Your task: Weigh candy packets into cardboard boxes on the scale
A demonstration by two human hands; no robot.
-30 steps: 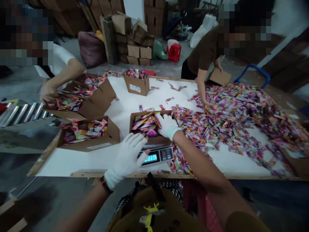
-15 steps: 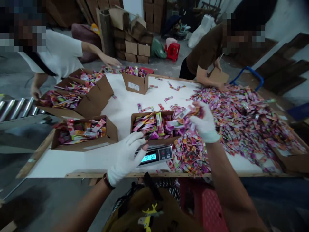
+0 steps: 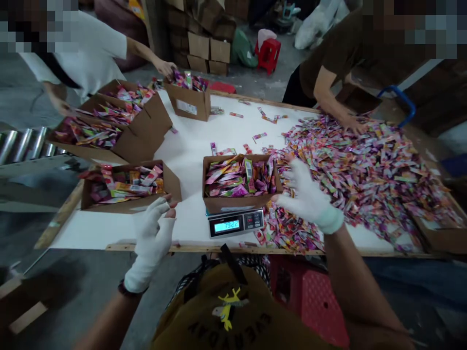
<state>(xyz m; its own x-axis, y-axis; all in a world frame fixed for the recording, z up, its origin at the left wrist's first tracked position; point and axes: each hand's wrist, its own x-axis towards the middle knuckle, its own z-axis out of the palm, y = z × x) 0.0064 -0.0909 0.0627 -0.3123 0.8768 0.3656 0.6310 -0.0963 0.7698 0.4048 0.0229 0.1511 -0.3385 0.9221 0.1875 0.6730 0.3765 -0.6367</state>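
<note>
Leaning over the worktop (image 3: 189, 141), I find open cartons (image 3: 142, 136) of packets crowding its left end. Nearer the front left corner stands the left carton (image 3: 171, 182), also filled. My left grip (image 3: 153, 243) hangs over the front edge by that carton's right end, half curled, thumb apart from the fingers, with no packet visible in it. Past it, by the back edge, a co-worker's hand (image 3: 166, 67) is at the rim of the far carton (image 3: 202, 104).

Centrally, near the front edge, the middle carton (image 3: 241, 203) sits on the scale (image 3: 237, 223), its long axis running left to right, roughly along that edge, packets up to about its rim. It lies to the right of my left grip and immediately left of my right grip (image 3: 310, 199), clearly the nearer. That one is wide, thumb pointing at the carton's front right corner; I see nothing held, and cannot tell whether thumb meets cardboard. Rightward, the heap of packets (image 3: 365, 170) spreads toward the right edge, a second co-worker's hand (image 3: 352, 124) at its back.
</note>
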